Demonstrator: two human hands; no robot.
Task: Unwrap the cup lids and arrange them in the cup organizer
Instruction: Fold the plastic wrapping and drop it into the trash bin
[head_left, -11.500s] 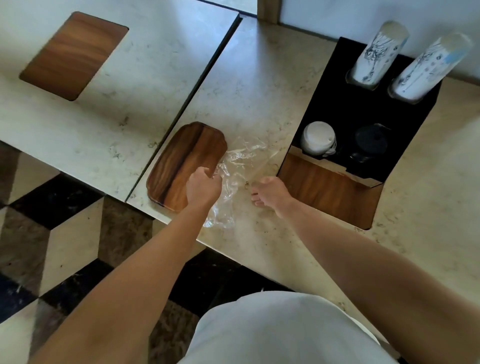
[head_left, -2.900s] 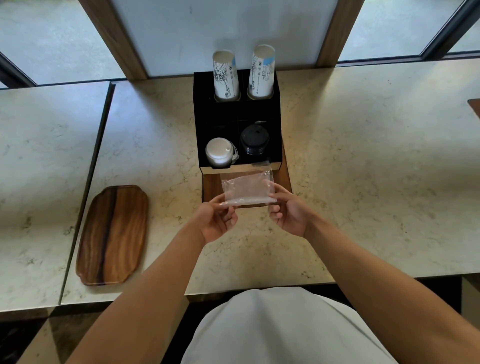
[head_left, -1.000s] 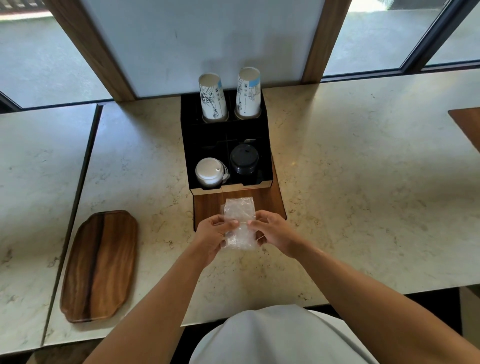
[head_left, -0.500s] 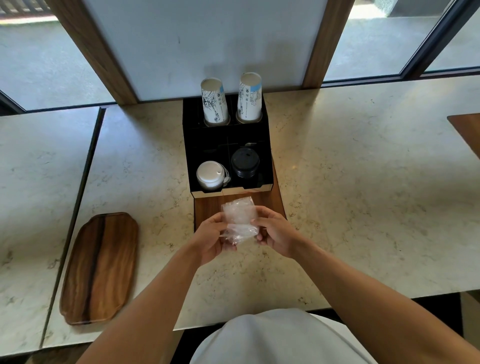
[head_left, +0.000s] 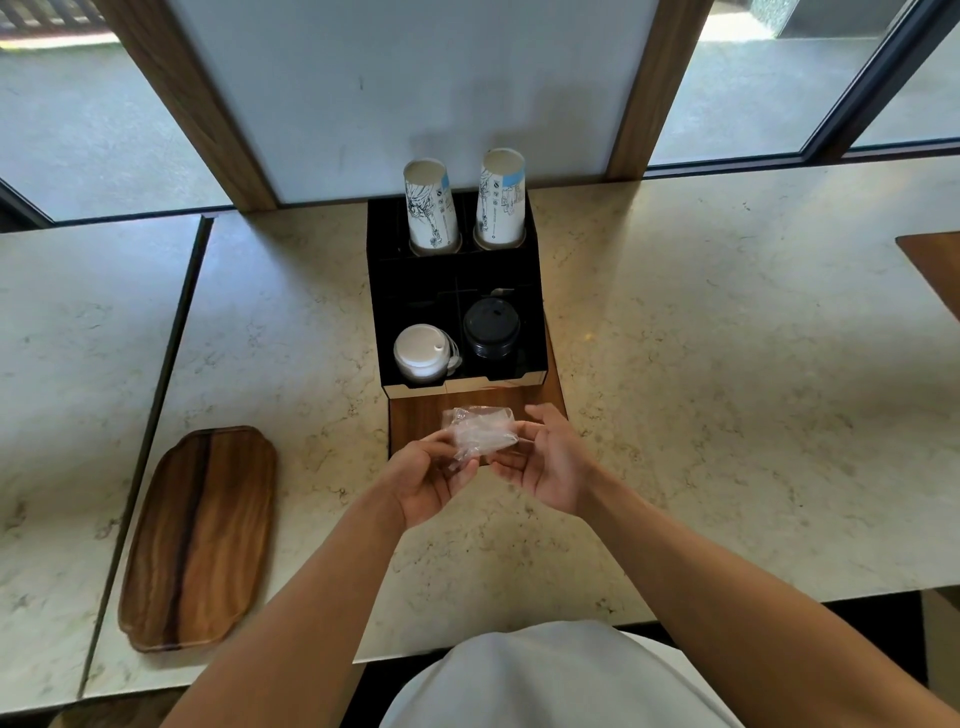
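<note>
handling estimate: plastic wrap (head_left: 480, 431) looks near weightless, thin, limp, crinkly; likely slick on itself and springs back when released. judged not fragile, but a loose wad could slip from fingertips. best purchase: pinch the bulk of the wad, not a stray edge.

grip: left hand (head_left: 431, 480) curled, fingertips pinching the lower left of the wrap. right hand (head_left: 545, 460) cupped against its right side, fingers partly bent; thumb contact cannot be confirmed.

position: wrap sits between the two hands, held in the air just ahead of the fingertips, above the wooden base (head_left: 415, 421) of the cup organizer (head_left: 457, 280).

appearance: clear film, folded or bunched into a small lump, white glints on the creases. no lid visible inside it.

beyond the hands: white lids (head_left: 422, 353) stacked in the front left compartment, black lids (head_left: 491, 328) front right, both bare. two paper cup stacks (head_left: 431, 208) upright at the back. judgement: lids appear placed; wrap left to dispose of.
</note>
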